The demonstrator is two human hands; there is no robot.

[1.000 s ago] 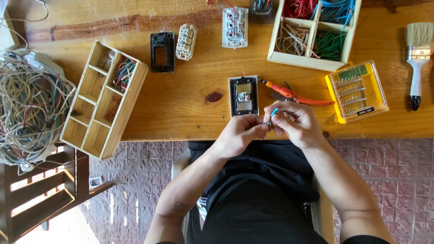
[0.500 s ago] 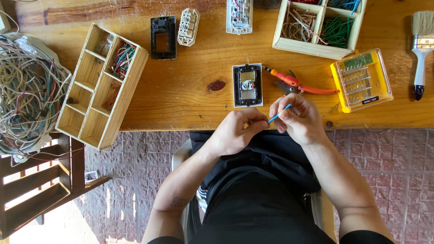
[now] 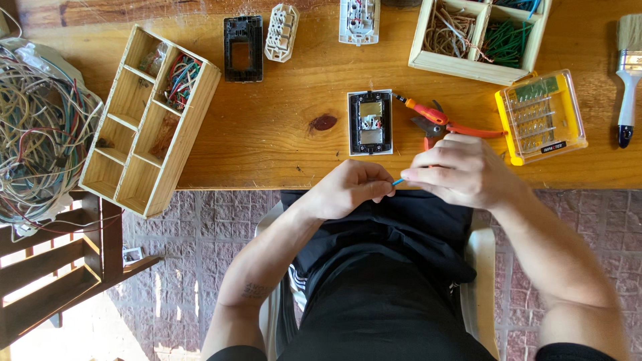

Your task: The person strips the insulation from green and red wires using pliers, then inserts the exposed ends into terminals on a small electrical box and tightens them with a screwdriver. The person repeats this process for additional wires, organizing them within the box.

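Both hands meet at the table's (image 3: 267,134) near edge, pinching a short blue wire (image 3: 398,181) between them. The left hand (image 3: 348,190) is curled shut around one end; the right hand (image 3: 455,170) grips the other with closed fingertips. The wire looks thin, only a small stretch showing. The open switch plate (image 3: 370,122) at 12 o'clock carries no blue wire, so fitting seemingly remains. Pliers (image 3: 445,124) lie at 1 o'clock.

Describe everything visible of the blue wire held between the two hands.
Only a short stretch of the blue wire shows, a thin light-blue piece bridging the gap between the left hand and the right hand. It lies slightly tilted, just off the wooden table edge, above the lap. Both hands' fingertips pinch it; its ends are hidden.
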